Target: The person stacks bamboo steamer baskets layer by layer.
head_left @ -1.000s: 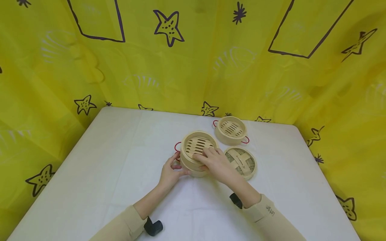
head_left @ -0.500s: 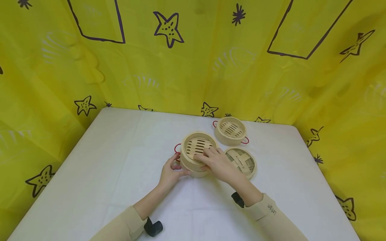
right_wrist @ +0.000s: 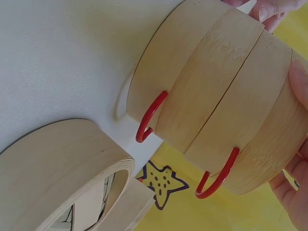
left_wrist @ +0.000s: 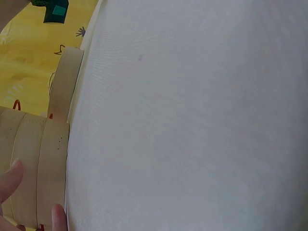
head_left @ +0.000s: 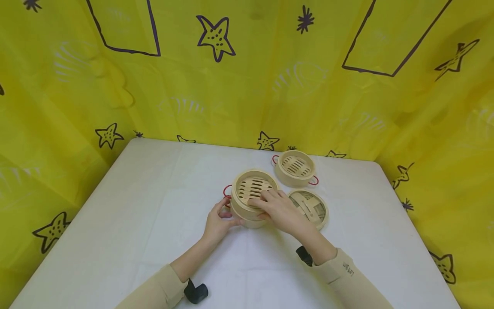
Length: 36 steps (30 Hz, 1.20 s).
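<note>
Farthest left, your beige sleeve [head_left: 152,288] runs toward you from the left hand, a black wrist camera [head_left: 196,293] under its cuff. Your left hand [head_left: 216,221] is curled partway round the near left side of the lower steamer basket [head_left: 252,223], its thumb against the wall close to the white table [head_left: 185,180]. Just beyond those fingers, red handles [head_left: 227,189] stick out from the stack. Right of your left hand, the upper steamer basket [head_left: 251,186] sits on the lower one, slatted floor facing up. Your right hand [head_left: 277,210] comes over its near right edge and pinches the rim, the fingers bent close with the wall between them. The right wrist view shows two more red handles on that far side of the stack. Beyond your right hand stands a third basket [head_left: 292,180], upright, with a red handle at each side. Just right of that hand lies the woven lid [head_left: 314,210], apart from the stack, your forearm crossing in front of its near left edge.
</note>
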Motion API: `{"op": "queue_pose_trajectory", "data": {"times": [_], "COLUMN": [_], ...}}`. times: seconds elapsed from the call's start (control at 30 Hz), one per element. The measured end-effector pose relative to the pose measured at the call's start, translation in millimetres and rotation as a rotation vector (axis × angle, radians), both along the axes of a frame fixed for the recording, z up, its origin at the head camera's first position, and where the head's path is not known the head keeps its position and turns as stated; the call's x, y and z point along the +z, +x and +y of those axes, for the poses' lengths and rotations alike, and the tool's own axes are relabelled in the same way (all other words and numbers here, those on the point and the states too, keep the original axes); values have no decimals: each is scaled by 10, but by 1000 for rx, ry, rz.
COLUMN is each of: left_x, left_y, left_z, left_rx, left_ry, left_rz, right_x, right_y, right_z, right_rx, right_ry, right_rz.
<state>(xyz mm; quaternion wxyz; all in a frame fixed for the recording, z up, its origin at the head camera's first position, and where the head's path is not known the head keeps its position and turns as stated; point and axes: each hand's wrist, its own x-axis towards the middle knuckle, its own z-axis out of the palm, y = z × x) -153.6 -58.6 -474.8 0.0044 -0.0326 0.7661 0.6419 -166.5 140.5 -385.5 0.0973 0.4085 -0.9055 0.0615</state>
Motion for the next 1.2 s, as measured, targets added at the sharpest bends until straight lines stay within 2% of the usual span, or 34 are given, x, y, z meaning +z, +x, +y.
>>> {"op": "queue_pose_trajectory", "data": {"times": [0.33, 0.6, 0.8, 1.03, 1.2], "left_x": [10, 19, 8, 28, 21], "left_y": [-2, 10, 1, 15, 12], "left_z": [-9, -1, 2, 3, -7], "left_rx": [-5, -6, -1, -13, -16], "left_ry": [28, 13, 1, 29, 14], "left_rz": [-1, -6, -11, 0, -1], "right_x": [-18, -42, -56, 29, 99], "right_y": [-14, -20, -47, -73, -140], "right_z": [-2, 37, 108, 297, 444], "right_rx": [5, 23, 54, -7, -54], "right_ry": [0, 1, -42, -95, -88], "right_rz": [6, 23, 57, -5, 27]}}
